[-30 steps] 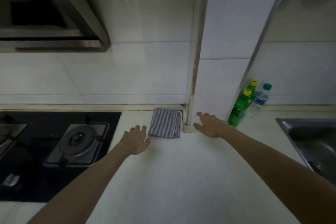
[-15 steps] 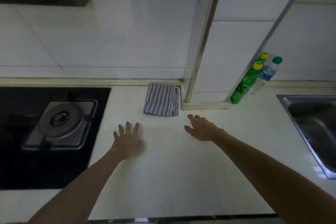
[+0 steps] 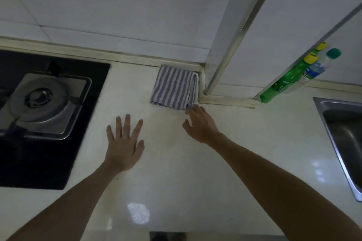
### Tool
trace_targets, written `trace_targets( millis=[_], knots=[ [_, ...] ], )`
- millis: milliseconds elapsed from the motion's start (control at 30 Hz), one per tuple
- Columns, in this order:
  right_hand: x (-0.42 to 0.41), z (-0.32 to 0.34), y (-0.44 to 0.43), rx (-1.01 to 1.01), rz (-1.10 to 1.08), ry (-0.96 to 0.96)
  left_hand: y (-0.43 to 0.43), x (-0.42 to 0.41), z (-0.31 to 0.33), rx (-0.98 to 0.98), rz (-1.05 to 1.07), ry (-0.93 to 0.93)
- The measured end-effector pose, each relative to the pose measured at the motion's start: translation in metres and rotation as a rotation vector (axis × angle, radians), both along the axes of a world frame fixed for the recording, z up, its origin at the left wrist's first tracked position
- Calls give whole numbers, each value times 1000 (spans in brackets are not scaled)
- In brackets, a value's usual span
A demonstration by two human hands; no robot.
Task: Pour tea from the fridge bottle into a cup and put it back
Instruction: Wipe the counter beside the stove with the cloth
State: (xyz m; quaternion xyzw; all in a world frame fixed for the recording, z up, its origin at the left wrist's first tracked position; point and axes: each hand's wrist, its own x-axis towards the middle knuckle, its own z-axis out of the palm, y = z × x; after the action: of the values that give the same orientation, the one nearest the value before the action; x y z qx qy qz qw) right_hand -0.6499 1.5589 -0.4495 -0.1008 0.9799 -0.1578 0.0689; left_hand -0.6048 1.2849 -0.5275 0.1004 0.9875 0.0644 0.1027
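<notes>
A folded cloth (image 3: 175, 89) is set on the surface (image 3: 215, 162), between the stove (image 3: 45, 103) at left and the bottles (image 3: 293, 76) and sink (image 3: 340, 133) at right.

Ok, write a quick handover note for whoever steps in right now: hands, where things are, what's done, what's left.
Left hand: open, fingers spread, over the counter beside the stove.
Right hand: open, holding nothing, fingertips at the near corner of the striped cloth; contact unclear.
Job's things: no fridge, tea bottle or cup in view. Three bottles stand by the tiled column, near the sink; contents unclear.
Done: nothing visible. Left: fetch bottle and cup, pour, return the bottle.
</notes>
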Motion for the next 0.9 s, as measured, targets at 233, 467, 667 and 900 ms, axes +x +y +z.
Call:
trace_targets(
  millis=[233,467,667,900],
  knots=[
    [-87,-16,-37,18,-28,43,-1,1,-6,-4,-24,56],
    [-137,-41,-75,104,-103,-167,-1,-1,-5,-3,-11,38],
    [-141,-55,-77,171,-128,-27,-1,-2,-3,2,0,25],
    [-129,-66,-71,174,-89,77,-1,-3,-2,-1,2,38]
  ],
)
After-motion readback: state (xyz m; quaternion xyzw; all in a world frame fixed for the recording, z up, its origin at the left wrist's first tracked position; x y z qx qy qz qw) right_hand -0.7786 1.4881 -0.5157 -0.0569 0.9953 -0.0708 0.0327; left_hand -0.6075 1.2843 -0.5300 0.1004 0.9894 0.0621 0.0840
